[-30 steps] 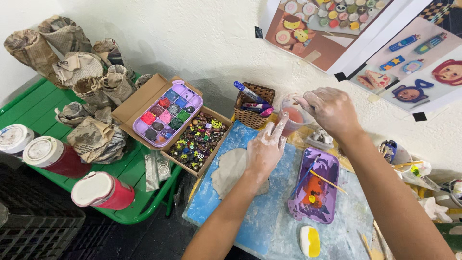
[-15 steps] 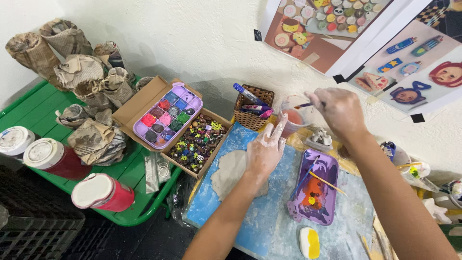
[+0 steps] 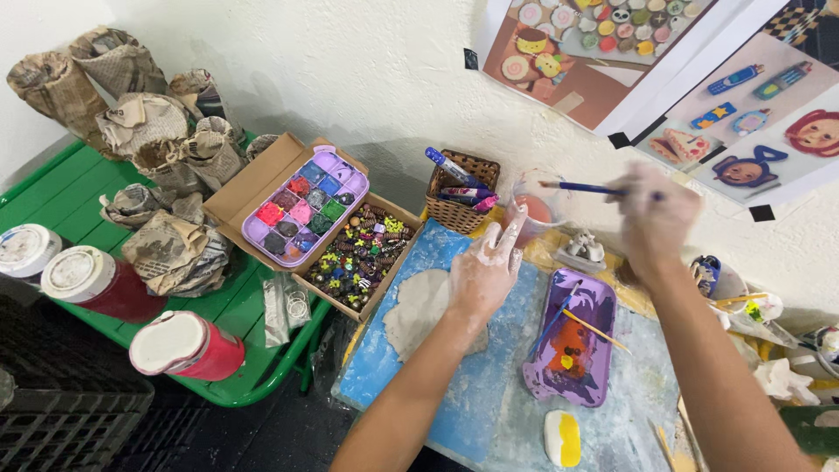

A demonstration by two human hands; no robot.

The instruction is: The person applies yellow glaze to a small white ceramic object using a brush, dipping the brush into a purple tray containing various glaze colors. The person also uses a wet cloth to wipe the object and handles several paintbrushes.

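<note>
My left hand (image 3: 486, 266), dusted white, presses flat on the blue work board (image 3: 489, 402) at the edge of a flattened slab of pale clay (image 3: 415, 308). Its fingertips reach the plastic cup of pinkish water (image 3: 533, 210). My right hand (image 3: 655, 218), blurred with motion, holds a blue-handled paintbrush (image 3: 577, 187) level above that cup, its tip pointing left. Below the right hand lies a purple paint tray (image 3: 572, 350) with orange and yellow paint and two brushes resting in it.
A wicker basket of markers (image 3: 463, 188) stands by the wall. A cardboard box (image 3: 262, 188) holds a purple paint palette (image 3: 306, 208) and beads. Newspaper bundles (image 3: 149, 140) and red jars with white lids (image 3: 183, 345) sit on the green table (image 3: 52, 197). A yellow-and-white sponge (image 3: 561, 437) lies near the board's front.
My right hand has lifted away from the cup and swung right, bringing the paintbrush out level. The left hand has stayed on the clay's edge.
</note>
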